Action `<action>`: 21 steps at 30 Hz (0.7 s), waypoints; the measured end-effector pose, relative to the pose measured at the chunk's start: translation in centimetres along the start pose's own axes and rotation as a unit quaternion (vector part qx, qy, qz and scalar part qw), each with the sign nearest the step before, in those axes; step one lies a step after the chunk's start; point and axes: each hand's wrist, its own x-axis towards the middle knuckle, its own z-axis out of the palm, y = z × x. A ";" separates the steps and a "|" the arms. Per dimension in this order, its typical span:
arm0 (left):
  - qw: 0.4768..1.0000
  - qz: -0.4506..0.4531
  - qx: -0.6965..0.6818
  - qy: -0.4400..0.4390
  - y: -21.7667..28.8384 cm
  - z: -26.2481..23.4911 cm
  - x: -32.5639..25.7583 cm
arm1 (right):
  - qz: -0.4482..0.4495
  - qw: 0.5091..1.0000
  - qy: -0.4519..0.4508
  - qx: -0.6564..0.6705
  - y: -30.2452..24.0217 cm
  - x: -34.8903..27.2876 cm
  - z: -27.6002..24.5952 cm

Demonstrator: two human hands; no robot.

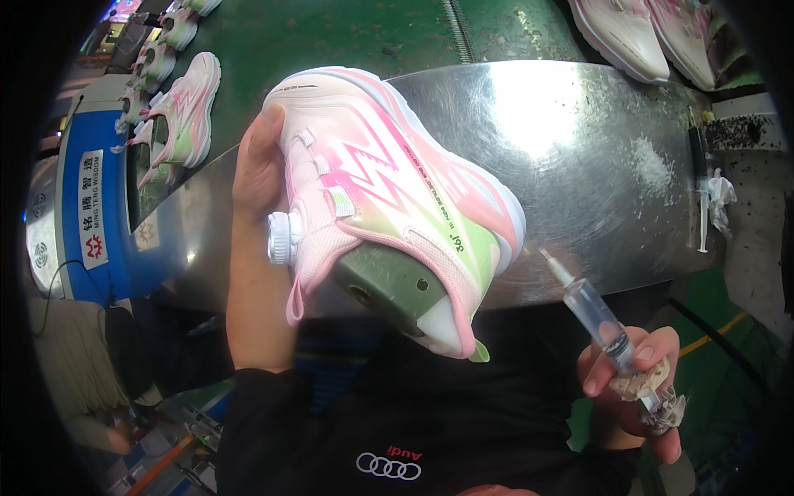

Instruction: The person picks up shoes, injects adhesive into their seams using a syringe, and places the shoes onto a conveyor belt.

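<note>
My left hand [258, 169] grips a pink, white and green sneaker [389, 182] from its left side, holding it tilted above the shiny metal table [579, 157]. A green shoe last [389, 285] fills the sneaker's opening, and a round white dial sits on its tongue. My right hand [637, 384] holds a clear syringe [591, 310] low at the right, its tip pointing up-left toward the sneaker's heel, a short gap away. The syringe's plunger end is wrapped in crusted material.
Several matching sneakers [186, 107] lie on a green conveyor at the upper left, more sneakers [653, 29] at the top right. A blue and grey machine [83, 207] stands at left. Another syringe [701, 190] and crumpled plastic lie on the table's right edge.
</note>
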 end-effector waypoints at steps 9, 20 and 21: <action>1.000 -0.021 -0.015 -0.004 0.1 0.3 -0.1 | 0.009 0.998 -0.036 0.051 1.9 1.9 0.3; 0.999 -0.011 -0.031 0.008 0.1 0.3 -0.2 | 0.054 0.997 -0.014 0.051 2.3 2.3 0.2; 0.999 -0.014 -0.034 -0.002 0.1 0.3 -0.2 | 0.043 0.997 -0.012 0.055 2.4 2.3 0.3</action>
